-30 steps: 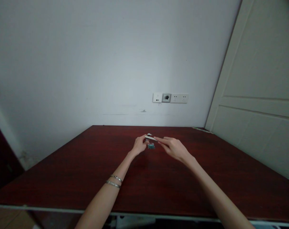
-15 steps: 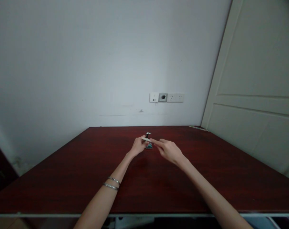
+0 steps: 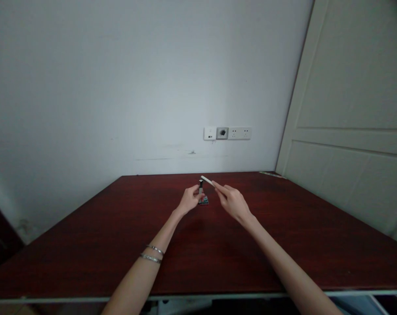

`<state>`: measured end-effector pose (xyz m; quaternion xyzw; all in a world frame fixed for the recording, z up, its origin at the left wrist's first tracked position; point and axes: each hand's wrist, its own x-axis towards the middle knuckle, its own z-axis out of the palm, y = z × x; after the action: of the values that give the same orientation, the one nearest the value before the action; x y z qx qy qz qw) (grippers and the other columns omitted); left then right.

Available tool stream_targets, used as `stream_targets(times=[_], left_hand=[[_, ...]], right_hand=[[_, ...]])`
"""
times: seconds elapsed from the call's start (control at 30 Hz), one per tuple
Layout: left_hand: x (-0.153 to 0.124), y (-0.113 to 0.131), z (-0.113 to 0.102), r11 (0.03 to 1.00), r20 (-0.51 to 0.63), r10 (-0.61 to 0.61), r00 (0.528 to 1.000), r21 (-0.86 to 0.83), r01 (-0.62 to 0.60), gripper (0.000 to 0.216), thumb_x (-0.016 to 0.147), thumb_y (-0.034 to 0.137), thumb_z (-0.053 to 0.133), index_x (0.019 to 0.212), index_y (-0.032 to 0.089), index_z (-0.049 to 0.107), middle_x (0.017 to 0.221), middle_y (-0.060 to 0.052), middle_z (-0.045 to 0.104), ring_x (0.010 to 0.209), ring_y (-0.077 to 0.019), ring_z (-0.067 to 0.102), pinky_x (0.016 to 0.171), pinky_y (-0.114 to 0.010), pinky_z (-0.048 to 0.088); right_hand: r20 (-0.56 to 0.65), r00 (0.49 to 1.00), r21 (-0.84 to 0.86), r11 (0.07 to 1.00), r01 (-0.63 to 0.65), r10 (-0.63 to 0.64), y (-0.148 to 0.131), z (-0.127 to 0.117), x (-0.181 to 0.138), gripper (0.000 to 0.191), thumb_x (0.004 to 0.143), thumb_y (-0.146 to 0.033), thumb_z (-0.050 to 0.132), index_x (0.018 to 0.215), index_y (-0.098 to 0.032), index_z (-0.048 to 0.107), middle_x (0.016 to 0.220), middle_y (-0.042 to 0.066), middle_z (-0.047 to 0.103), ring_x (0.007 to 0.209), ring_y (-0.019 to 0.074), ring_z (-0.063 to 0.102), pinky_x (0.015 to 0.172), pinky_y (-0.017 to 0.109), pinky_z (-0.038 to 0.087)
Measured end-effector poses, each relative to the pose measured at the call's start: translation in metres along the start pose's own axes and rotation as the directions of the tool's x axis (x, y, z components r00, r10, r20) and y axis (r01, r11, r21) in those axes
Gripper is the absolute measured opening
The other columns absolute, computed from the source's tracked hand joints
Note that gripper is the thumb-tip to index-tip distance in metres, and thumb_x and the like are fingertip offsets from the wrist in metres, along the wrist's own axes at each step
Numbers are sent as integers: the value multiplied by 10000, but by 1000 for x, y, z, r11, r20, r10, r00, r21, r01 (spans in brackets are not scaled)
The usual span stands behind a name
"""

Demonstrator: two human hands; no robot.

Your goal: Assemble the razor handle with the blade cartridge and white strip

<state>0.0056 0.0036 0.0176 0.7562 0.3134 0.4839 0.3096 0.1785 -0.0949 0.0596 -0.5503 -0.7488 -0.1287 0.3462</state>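
My left hand (image 3: 189, 200) is closed around a small upright object (image 3: 200, 190), with a grey body and a black, light-tipped top; its kind is too small to tell. My right hand (image 3: 234, 203) grips a slim white stick (image 3: 207, 180) by its near end. The stick slants up to the left, and its far tip is close to the top of the upright object; whether they touch I cannot tell. Just beside my left fingers, a small flat teal-patterned item (image 3: 204, 201) lies on the dark red table (image 3: 126, 227), partly hidden.
Behind the table rises a white wall (image 3: 152, 87) with a row of sockets (image 3: 234, 133). A pale panelled door (image 3: 349, 100) stands along the right side. A thin strip (image 3: 271, 174) lies at the back right corner. The table's light front edge (image 3: 224, 295) runs below my forearms.
The white stick has gone from lying level between both hands to tilting up, now only in my right hand. The upright object shows more fully beside my left fingers.
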Motion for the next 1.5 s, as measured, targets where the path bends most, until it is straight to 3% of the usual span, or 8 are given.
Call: stream_targets(times=[0.1, 0.53, 0.67, 0.8, 1.1, 1.23, 1.4, 1.5], left_hand=[[0, 0, 0, 999, 37, -40, 999, 23, 39, 106, 710, 217, 582, 713, 115, 555, 640, 2, 577, 597, -115, 562, 602, -236, 466], [-1, 8, 3, 997, 47, -27, 999, -71, 30, 127, 703, 219, 606, 758, 125, 538, 666, -2, 591, 638, -133, 594, 626, -253, 486], [0, 5, 1, 999, 58, -25, 998, -29, 26, 146, 719, 253, 594, 703, 117, 543, 640, -8, 588, 597, -125, 573, 614, -254, 477], [0, 5, 0, 999, 30, -1, 1000, -43, 3, 121, 717, 230, 590, 735, 124, 534, 659, 5, 571, 620, -117, 564, 645, -254, 483], [-2, 1, -4, 994, 14, 21, 1000, 108, -22, 105, 723, 215, 561, 765, 121, 577, 691, -7, 596, 631, -121, 555, 606, -223, 441], [-1, -2, -7, 986, 13, -3, 1000, 169, 0, 132, 728, 235, 558, 751, 112, 603, 664, -23, 609, 594, -129, 552, 579, -228, 428], [-2, -2, -11, 980, 10, 73, 997, 184, -74, 161, 742, 196, 537, 867, 136, 619, 765, -26, 634, 692, -138, 573, 659, -230, 437], [-1, -3, -14, 973, -14, 68, 998, 220, -63, 149, 737, 191, 538, 842, 137, 629, 775, -34, 643, 714, -149, 576, 676, -238, 436]], right_hand=[[60, 996, -22, 997, 73, -71, 1, 1, -3, 397, 890, -304, 395, 1281, -316, 463, 791, 41, 590, 646, 136, 566, 569, 208, 370], [-46, 999, -10, 1000, -2, 2, 1, 5, -4, 415, 902, -294, 350, 1309, -296, 431, 781, 46, 573, 637, 134, 554, 552, 205, 367], [21, 997, 2, 997, 80, -80, -1, 8, -6, 414, 899, -298, 362, 1307, -313, 428, 769, 36, 571, 619, 129, 551, 546, 205, 364], [-79, 996, 13, 999, -36, 37, -1, 12, -7, 416, 917, -310, 315, 1318, -279, 422, 783, 50, 579, 644, 138, 562, 553, 208, 370], [-51, 998, 7, 999, -35, 35, -5, 12, -6, 408, 908, -314, 338, 1305, -308, 434, 787, 47, 594, 647, 142, 571, 557, 209, 379], [18, 998, 42, 997, 63, -63, -6, 13, -7, 396, 898, -313, 367, 1283, -330, 457, 767, 36, 594, 627, 137, 567, 564, 210, 385], [-78, 997, 157, 987, -15, 27, 0, 16, -7, 404, 910, -303, 338, 1294, -264, 458, 805, 57, 611, 670, 145, 573, 608, 220, 409], [-14, 997, 193, 978, 76, -75, 2, 17, -8, 387, 897, -306, 375, 1267, -280, 489, 774, 41, 603, 630, 135, 559, 605, 219, 407]])
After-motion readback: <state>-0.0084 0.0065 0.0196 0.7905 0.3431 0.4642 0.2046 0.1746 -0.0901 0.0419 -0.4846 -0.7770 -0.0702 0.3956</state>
